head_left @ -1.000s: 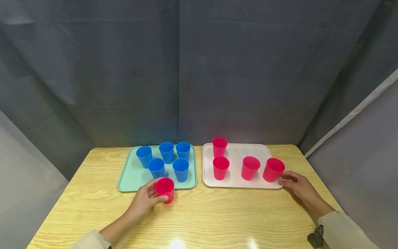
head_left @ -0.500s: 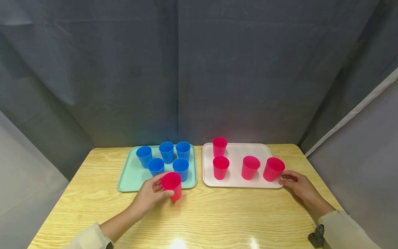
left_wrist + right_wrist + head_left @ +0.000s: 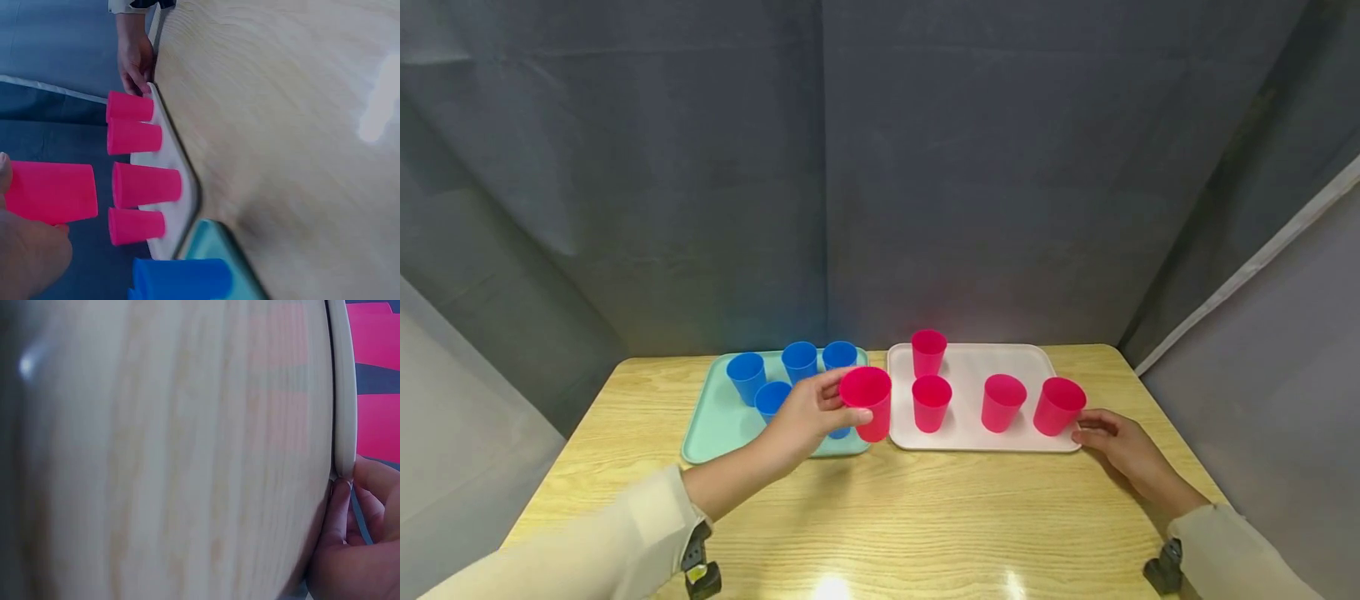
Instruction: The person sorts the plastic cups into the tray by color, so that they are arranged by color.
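Note:
My left hand (image 3: 805, 417) grips a pinkish-red cup (image 3: 872, 412) around its side, thumb in front. This cup is upright and held up over the gap between the two trays; in the left wrist view the raised cup (image 3: 53, 190) shows well clear of the table. On the right, my right hand (image 3: 1123, 454) pinches the near right corner of a pale pink tray (image 3: 966, 367), with thumb and fingers at the rim (image 3: 345, 425) in the right wrist view. Several matching cups stand on that tray, the rightmost cup (image 3: 1059, 408) close to my right fingertips.
A mint-green tray (image 3: 718, 429) lies to the left, bearing several blue cups (image 3: 747, 379), partly hidden behind my left hand. Wood-grain table (image 3: 940, 517) stretches in front of both trays. Grey curtains (image 3: 925, 183) hang behind and at the sides.
My left hand has lifted the pinkish-red cup from in front of the green tray and carried it up and right toward the pink tray. The right hand stays at the tray corner.

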Demonstrator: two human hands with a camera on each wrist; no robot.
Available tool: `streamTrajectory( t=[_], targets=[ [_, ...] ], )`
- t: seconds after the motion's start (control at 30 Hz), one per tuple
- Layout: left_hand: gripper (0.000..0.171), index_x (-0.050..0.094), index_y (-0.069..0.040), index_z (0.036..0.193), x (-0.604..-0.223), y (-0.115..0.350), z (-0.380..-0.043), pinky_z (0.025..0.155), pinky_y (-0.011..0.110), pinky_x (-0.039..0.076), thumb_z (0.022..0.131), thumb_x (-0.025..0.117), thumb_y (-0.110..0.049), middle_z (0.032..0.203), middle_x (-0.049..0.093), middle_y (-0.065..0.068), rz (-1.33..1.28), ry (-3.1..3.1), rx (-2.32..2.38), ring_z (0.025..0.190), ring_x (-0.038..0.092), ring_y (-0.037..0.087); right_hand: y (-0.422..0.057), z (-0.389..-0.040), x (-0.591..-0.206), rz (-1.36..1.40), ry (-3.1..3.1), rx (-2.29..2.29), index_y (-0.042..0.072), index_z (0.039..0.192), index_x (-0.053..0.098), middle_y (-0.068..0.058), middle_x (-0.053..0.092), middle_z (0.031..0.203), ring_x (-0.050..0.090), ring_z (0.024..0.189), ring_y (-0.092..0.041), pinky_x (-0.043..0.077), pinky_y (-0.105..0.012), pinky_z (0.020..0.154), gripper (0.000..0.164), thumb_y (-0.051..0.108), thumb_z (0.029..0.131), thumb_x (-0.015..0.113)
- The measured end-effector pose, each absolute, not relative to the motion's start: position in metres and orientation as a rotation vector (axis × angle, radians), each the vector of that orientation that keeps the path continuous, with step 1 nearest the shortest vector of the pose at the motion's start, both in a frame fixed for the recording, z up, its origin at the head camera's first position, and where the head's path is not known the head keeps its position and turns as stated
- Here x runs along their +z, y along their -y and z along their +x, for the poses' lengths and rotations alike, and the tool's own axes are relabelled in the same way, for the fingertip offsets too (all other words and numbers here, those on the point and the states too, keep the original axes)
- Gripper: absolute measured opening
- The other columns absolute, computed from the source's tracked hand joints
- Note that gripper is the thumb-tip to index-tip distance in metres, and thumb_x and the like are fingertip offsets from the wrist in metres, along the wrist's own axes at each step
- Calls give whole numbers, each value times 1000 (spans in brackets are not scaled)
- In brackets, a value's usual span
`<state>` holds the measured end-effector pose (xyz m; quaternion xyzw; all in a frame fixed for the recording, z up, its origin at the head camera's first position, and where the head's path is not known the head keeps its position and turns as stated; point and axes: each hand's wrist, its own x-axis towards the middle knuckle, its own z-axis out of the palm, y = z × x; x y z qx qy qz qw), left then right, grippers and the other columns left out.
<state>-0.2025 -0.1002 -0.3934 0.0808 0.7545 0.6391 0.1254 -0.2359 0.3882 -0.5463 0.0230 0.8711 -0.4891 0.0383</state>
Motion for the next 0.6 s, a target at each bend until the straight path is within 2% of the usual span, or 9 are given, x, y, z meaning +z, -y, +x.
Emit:
streamTrajectory(
  t=[0.2,0.4,0.6],
  targets=[
    [65,57,-13,145,-374,66,-228,94,41,58,86,85,-19,128,71,4,297,-2154,1888,115,70,23,-388,-235,-546,72,-2653,-1535,-12,137,53,-31,60,132,58,92,4,52,-11,80,55,22,98,72],
    [59,61,-13,141,-369,29,-258,98,41,57,87,84,-19,122,73,1,307,-2156,1915,112,70,19,-385,-232,-546,52,-2643,-1569,-13,137,53,-31,61,130,59,92,3,52,-12,81,54,20,98,72],
    [59,61,-13,138,-375,-11,-282,93,44,59,84,86,-20,117,72,-1,256,-2193,1918,106,70,19,-381,-231,-545,64,-2632,-1571,-12,136,53,-29,61,129,58,92,3,52,-13,81,55,20,97,73]
  ],
)
